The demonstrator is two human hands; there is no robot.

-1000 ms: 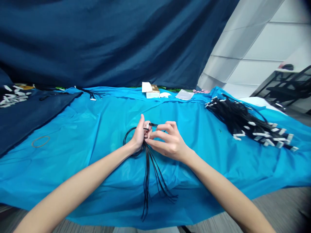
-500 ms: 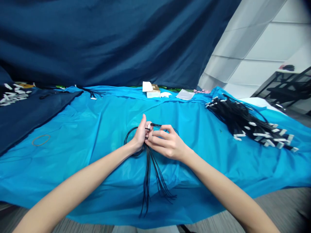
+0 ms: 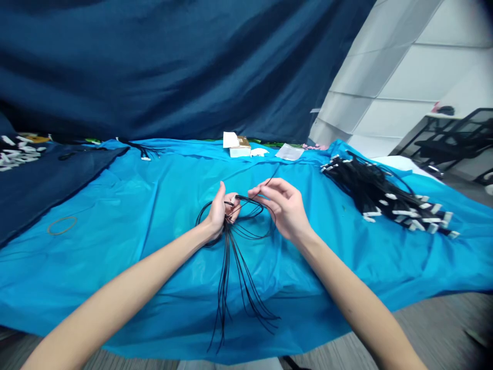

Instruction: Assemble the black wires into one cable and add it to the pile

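A looped bundle of thin black cables (image 3: 227,252) is gripped in my left hand (image 3: 220,211), thumb raised and fingers curled round it. A small white connector (image 3: 233,200) shows at those fingers. Loops stick out on both sides of this hand, and the loose ends fan down over the blue cloth. To the right and slightly higher, my right hand (image 3: 283,203) pinches one thin black cable between thumb and fingertips; its end points up and right past the fingers.
A pile of black cables with white connectors (image 3: 370,187) lies at right. More white connectors (image 3: 19,154) are at far left on dark cloth (image 3: 50,185). A small open box (image 3: 239,148) and a white packet (image 3: 289,152) sit at the back. A rubber band (image 3: 61,225) lies at left.
My right hand has moved up and right, away from my left hand, drawing one cable out. The loops between the hands now show more widely. The view has shifted slightly.
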